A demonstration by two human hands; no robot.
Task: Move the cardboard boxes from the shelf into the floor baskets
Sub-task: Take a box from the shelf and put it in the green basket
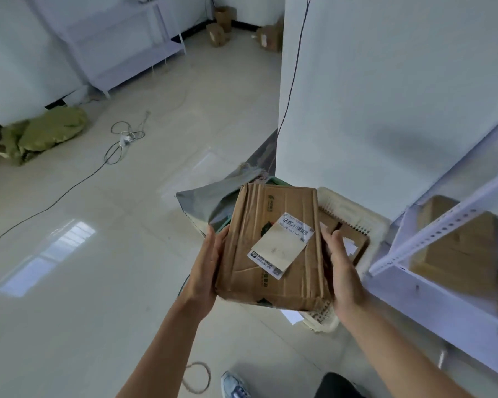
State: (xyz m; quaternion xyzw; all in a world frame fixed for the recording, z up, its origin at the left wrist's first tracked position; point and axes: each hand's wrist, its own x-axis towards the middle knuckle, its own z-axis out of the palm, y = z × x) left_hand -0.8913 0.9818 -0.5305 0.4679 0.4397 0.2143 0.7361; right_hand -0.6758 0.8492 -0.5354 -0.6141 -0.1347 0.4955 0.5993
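Observation:
A flat, creased cardboard box (pixel 270 248) with a white shipping label is held in the air between both hands. My left hand (pixel 206 268) presses its left side and my right hand (pixel 342 271) presses its right side; the fingers beneath it are hidden. The box hangs above a cream floor basket (pixel 354 208) that holds another cardboard box (pixel 345 234). The white metal shelf (pixel 431 239) at the right holds more cardboard boxes (pixel 454 254).
A grey plastic bag (pixel 210 202) lies just left of the basket, by a white wall corner. A black cable and white plug (pixel 124 140) trail across the tiled floor. A green bundle (pixel 43 133) sits far left, more boxes (pixel 270 37) at the back.

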